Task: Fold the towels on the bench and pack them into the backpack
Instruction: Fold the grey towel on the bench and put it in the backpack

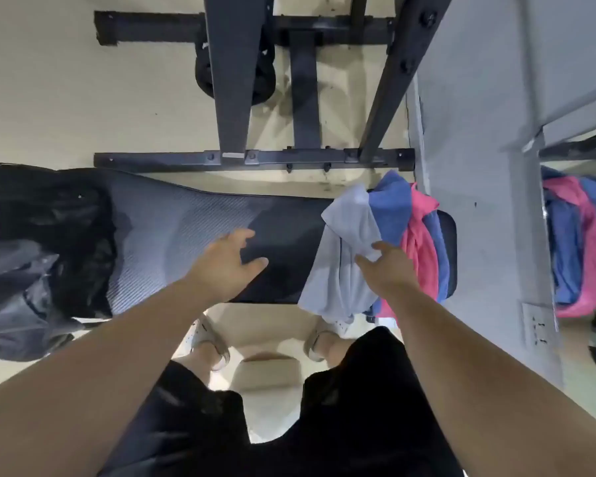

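A padded black bench (283,215) runs left to right below me. Towels lie heaped on its right end: a light grey towel (344,228) on top, a blue towel (391,204) and a pink towel (422,242) under it. My right hand (386,266) pinches the grey towel's edge between thumb and fingers. My left hand (227,259) hovers over the bare middle of the bench, fingers spread and holding nothing. A black backpack (38,256) sits on the left end of the bench.
A black steel rack frame (255,158) stands on the cream floor behind the bench. A grey wall (479,166) with a socket rises on the right, and a mirror (582,235) beside it reflects the towels. My feet stand under the bench's near edge.
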The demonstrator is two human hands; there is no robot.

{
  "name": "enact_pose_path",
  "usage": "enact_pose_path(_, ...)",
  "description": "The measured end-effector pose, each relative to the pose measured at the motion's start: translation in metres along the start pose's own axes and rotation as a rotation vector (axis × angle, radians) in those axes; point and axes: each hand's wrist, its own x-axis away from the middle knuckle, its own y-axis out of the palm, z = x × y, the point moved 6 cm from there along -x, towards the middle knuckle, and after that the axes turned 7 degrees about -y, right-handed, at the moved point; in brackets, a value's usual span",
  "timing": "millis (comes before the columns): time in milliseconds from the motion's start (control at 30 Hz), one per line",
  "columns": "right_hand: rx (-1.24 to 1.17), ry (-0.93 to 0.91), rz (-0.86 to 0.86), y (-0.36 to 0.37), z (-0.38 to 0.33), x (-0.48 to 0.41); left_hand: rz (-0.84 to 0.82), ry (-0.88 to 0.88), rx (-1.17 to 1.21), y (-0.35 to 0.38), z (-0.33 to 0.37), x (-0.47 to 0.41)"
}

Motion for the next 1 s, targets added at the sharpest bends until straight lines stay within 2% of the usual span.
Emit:
enact_pose_path(100,0.204,0.017,0.199,0.013,0.021,-0.033,0.038,0.140,-0.075,0.025,0.010,-0.048)
enact_pose_path(167,0.293,-0.005,0.294,0.022,0.034,-0.044,0.004,0.215,-0.065,0.043,0.021,-0.074)
enact_pose_path(233,0.306,-0.119,0.393,0.035,0.046,-0.053,-0.039,0.325,0.012,0.063,0.035,-0.096)
enact_pose_path(333,0.297,-0.348,0.624,0.044,0.058,-0.061,0.016,0.514,0.010,0.093,0.058,-0.127)
enact_pose_path(433,0.352,-0.545,0.703,0.050,0.063,-0.067,0.060,0.711,-0.024,0.123,0.083,-0.148)
enact_pose_path(533,0.385,-0.628,0.813,0.051,0.069,-0.067,0.169,0.838,-0.153,0.150,0.103,-0.161)
enact_pose_path(633,0.384,-0.668,0.933,0.055,0.064,-0.061,0.276,0.879,-0.296,0.171,0.119,-0.159)
enact_pose_path(733,0.287,-0.730,0.915,0.058,0.047,-0.044,0.391,0.832,-0.331,0.174,0.124,-0.140)
enact_pose_path(800,0.151,-0.751,0.842,0.061,0.035,-0.033,0.432,0.805,-0.251,0.169,0.120,-0.123)
enact_pose_path(1000,-0.305,-0.913,0.730,0.070,0.006,0.008,0.455,0.953,-0.022,0.131,0.096,-0.073)
